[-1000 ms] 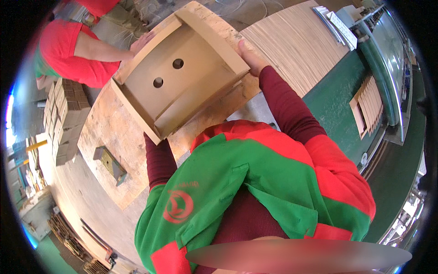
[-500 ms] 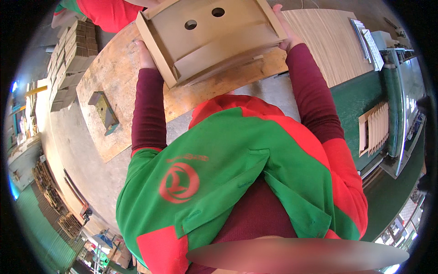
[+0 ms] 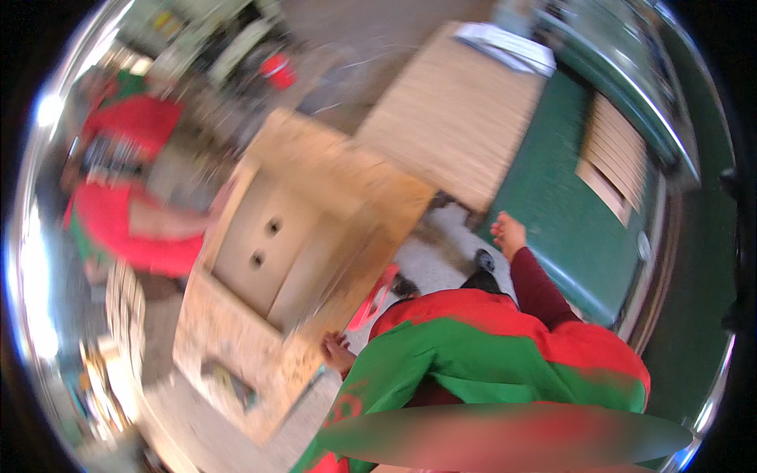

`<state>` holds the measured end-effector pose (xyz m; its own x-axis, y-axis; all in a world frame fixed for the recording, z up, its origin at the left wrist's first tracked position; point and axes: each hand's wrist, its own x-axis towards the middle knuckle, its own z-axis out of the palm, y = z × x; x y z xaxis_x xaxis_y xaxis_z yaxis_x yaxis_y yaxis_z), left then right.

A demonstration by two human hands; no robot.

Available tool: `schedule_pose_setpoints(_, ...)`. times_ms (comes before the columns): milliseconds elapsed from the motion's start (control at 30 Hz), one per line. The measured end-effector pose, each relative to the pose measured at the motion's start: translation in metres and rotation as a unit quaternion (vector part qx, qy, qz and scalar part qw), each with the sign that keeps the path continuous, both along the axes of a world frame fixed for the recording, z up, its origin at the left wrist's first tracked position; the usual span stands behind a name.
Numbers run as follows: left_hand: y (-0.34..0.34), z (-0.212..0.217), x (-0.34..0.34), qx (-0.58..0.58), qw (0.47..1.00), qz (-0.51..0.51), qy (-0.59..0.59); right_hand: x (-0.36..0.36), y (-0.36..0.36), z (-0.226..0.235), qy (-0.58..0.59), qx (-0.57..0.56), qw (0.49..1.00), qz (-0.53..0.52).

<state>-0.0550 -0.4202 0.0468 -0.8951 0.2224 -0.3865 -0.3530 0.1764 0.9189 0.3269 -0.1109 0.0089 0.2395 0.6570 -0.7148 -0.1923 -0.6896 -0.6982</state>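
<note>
A brown cardboard box tray (image 3: 251,248) with two round holes in its inner panel lies on the worn wooden tabletop (image 3: 386,177), and neither of my hands touches it. My left hand (image 3: 337,352) is beside the table's near edge, fingers slightly apart, holding nothing. Out to the right, my right hand (image 3: 509,234) hangs by the edge of the green surface (image 3: 544,205). Its fingers are curled in, with nothing visible in them. Blur softens the box and the left hand.
At the left, a co-worker's red sleeve (image 3: 158,236) reaches toward the box. A wood-grain board (image 3: 465,102) bears papers (image 3: 509,49) at its far end. Folded cardboard pieces (image 3: 611,162) stand on the green surface. A metal bracket (image 3: 230,382) sits on the tabletop.
Both my hands have let go of the box, which now rests on the table. My view has turned right, so the table and box appear farther left. The co-worker shows more fully.
</note>
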Motion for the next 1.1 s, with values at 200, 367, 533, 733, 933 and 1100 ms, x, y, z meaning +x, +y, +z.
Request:
schedule_pose_setpoints(200, 0.117, 0.017, 0.076, 0.003, 0.835, -0.517, 0.186, 0.119, -0.010, -0.019, -0.201, 0.077, 0.967, -0.138)
schedule_pose_setpoints(367, 0.218, 0.050, 0.202, 0.001, 0.840, -0.528, 0.126, 0.258, 0.060, 0.010, -0.554, 0.174, 0.814, -0.020)
schedule_pose_setpoints(533, 0.276, 0.049, 0.321, 0.053, 0.779, -0.618, 0.085, 0.391, 0.127, 0.017, -0.725, 0.097, 0.676, 0.086)
schedule_pose_setpoints(733, 0.286, 0.036, 0.377, -0.043, 0.722, -0.681, 0.115, 0.455, 0.140, 0.010, -0.595, 0.103, 0.764, 0.226)
schedule_pose_setpoints(933, 0.313, 0.032, 0.410, -0.100, 0.753, -0.641, 0.114, 0.488, 0.204, 0.012, -0.543, 0.090, 0.812, 0.195)
schedule_pose_setpoints(1100, 0.325, 0.022, 0.427, -0.099, 0.741, -0.650, 0.135, 0.500, 0.224, 0.020, -0.571, 0.050, 0.774, 0.270)
